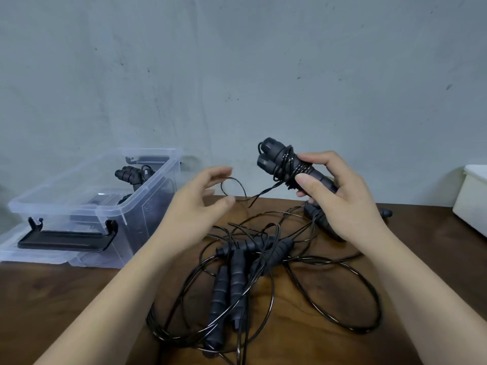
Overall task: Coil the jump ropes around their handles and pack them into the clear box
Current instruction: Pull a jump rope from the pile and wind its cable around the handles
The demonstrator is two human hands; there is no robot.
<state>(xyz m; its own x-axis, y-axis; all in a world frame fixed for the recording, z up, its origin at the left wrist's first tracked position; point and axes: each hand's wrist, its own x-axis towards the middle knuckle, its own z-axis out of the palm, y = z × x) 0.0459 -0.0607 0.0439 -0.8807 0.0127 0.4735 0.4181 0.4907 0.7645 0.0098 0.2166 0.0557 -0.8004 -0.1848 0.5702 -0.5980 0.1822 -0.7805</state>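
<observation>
2 black ribbed jump-rope handles [287, 164], side by side, with thin black cord wound part-way round them. Location: above the brown wooden bench [66, 312], held by the right hand [342, 196], fingers and thumb curled round the lower end of the pair.

Cord tail [233, 185]: runs left from the windings and ends in a small free loop beside the left hand [195, 204]. That hand's thumb and fingers are apart and relaxed; the loop lies between their tips, and no pinch is visible.

Clear plastic box with black latch handles [52, 204]: left on the bench, open, at least 1 coiled rope [130, 175] inside.

Loose heap of black ropes and handles [237, 272]: on the bench below both hands, cords crossing each other, not yet coiled.

White container [471, 201]: right edge, well apart.

Risks, as judged:
- The tail is slack, so the outer turns may spring loose or slide toward the handle caps unless tension is taken up.
- The tail hangs just above the heap and may snag a lower cord, dragging the heap along.
- An untucked end would likely let the coil unwind once it is in the box.
</observation>
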